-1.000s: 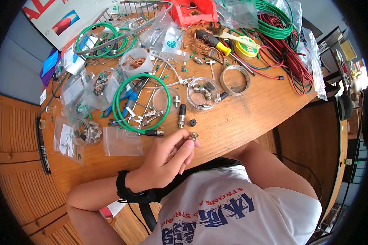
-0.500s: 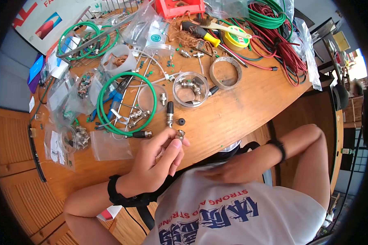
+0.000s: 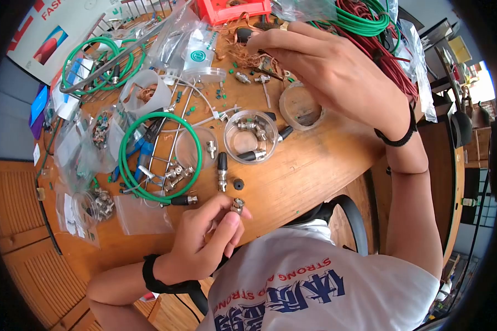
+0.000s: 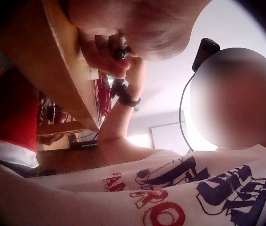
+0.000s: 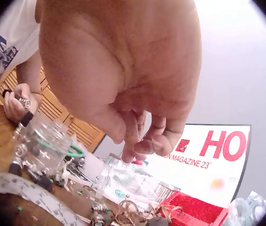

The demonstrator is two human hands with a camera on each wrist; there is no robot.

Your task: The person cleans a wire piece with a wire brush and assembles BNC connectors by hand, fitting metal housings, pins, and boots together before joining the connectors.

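Near the table's front edge my left hand (image 3: 207, 234) pinches a small metal BNC-type connector (image 3: 237, 205) between thumb and fingers. A black cap (image 3: 238, 184) and a connector with a black boot (image 3: 222, 171) lie just beyond it. My right hand (image 3: 337, 71) is raised over the back right of the table, fingers reaching toward the dark handle of a screwdriver (image 3: 243, 35) and overlapping most of it. In the right wrist view its fingers (image 5: 145, 149) bend loosely, with nothing seen in them, above copper strands (image 5: 130, 216) and a red bin (image 5: 201, 209).
A clear round tub (image 3: 275, 144) holds several connectors. Beside it stands a tape ring (image 3: 283, 105), partly behind my right hand. A green cable loop (image 3: 196, 151) lies around pliers and connectors. Plastic bags (image 3: 72, 149) lie left; red cables (image 3: 392, 71) lie back right.
My right hand has come up from near the shirt and out over the back right of the table. The left hand keeps its pinch on the connector. The head view has shifted slightly.
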